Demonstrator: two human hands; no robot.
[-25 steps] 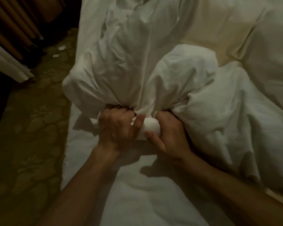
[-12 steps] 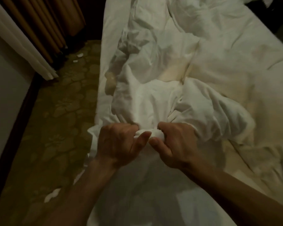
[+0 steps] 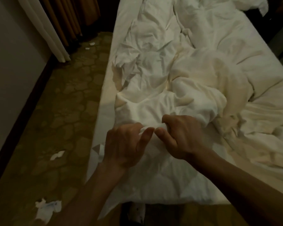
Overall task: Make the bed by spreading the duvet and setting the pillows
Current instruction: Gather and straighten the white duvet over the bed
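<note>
Head-camera view at the foot of a hotel-style bed (image 3: 104, 98): a person's two bare hands met side by side over a bunched edge of the white duvet (image 3: 178, 88), near the bed's lower left corner. The left hand (image 3: 126, 145) had its fingers curled over a wad of the fabric, thumb stretched toward the other hand. The right hand (image 3: 181, 136) was likewise curled around the same gathered fold, its thumb tip almost touching the left thumb. Both forearms reached in from the bottom of the frame.

The duvet lay crumpled in heavy folds along the middle and left of the mattress, running from the hands up toward the far end, with smoother white bedding spread to the right. White bedding was heaped at the far right corner (image 3: 250, 4); whether it was a pillow could not be told in the dim light.

Left of the bed, a patterned olive carpet (image 3: 55, 119) ran along a pale wall with a dark skirting board. Scraps of white paper or tissue (image 3: 47, 209) lay on the carpet near the person, with another scrap (image 3: 56, 155) further along and smaller bits by the curtains. White and brown curtains (image 3: 60, 25) hung in the far left corner.
</note>
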